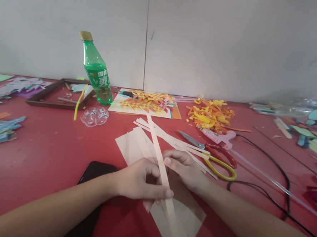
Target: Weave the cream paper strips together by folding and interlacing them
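Observation:
A long cream paper strip (156, 147) is held up between my two hands, running from the lower middle toward the back. My left hand (141, 181) pinches it, with the thumb across its front. Higher up, the fingertips of my right hand (184, 166) are closed on the strip's right edge. Beneath my hands lies a sheet of cream paper (126, 147). Several loose cut strips (168, 135) are fanned out behind my right hand. Scissors (212, 154) with one red and one yellow handle rest on the table, partly touching those strips.
A pink glue gun (222, 136) with a black cord lies right, before a pile of orange and yellow paper scraps (212, 114). A green bottle (97, 72), a wooden frame (46, 104) and a clear tray (94, 117) stand left. A phone (98, 170) lies under my left forearm.

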Demonstrator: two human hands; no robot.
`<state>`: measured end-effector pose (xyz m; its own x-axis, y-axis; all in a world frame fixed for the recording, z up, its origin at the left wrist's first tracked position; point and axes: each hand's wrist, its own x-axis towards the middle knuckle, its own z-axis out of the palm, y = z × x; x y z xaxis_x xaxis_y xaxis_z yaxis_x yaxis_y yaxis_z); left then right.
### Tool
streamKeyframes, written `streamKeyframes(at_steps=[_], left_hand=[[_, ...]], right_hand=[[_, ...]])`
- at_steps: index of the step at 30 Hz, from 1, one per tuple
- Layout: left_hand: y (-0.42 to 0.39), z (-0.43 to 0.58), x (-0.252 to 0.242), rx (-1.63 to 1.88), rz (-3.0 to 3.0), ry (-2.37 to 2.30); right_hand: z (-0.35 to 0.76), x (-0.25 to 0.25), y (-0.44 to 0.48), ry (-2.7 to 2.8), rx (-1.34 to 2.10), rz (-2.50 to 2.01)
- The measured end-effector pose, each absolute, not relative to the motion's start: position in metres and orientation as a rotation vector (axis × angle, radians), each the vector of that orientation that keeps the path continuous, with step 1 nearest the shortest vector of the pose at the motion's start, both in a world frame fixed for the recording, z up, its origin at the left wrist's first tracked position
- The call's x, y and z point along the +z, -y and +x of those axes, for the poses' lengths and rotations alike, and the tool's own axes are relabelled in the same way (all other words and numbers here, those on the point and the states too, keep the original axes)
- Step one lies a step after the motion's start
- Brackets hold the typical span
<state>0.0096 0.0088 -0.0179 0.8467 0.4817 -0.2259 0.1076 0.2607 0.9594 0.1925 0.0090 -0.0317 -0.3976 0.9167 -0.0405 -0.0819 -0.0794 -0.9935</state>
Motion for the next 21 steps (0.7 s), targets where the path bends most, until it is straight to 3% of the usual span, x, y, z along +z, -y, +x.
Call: streamKeyframes(at_steps=[10,17,21], left_hand=[[-0.008,0.009,-0.019,0.303,1.225,-0.637],[-0.020,0.013,-0.020,0.949,0.874,-0.780],[-0.032,0.011,-0.019,1.067,0.574,-0.743]], right_hand=[[0.195,-0.035,-0.010,1.389,1.506,-1.013],[0.201,-0.046,-0.010,1.306,1.637,-0.904],[0.200,-0.044,-0.009,1.327,1.666,-0.903]])
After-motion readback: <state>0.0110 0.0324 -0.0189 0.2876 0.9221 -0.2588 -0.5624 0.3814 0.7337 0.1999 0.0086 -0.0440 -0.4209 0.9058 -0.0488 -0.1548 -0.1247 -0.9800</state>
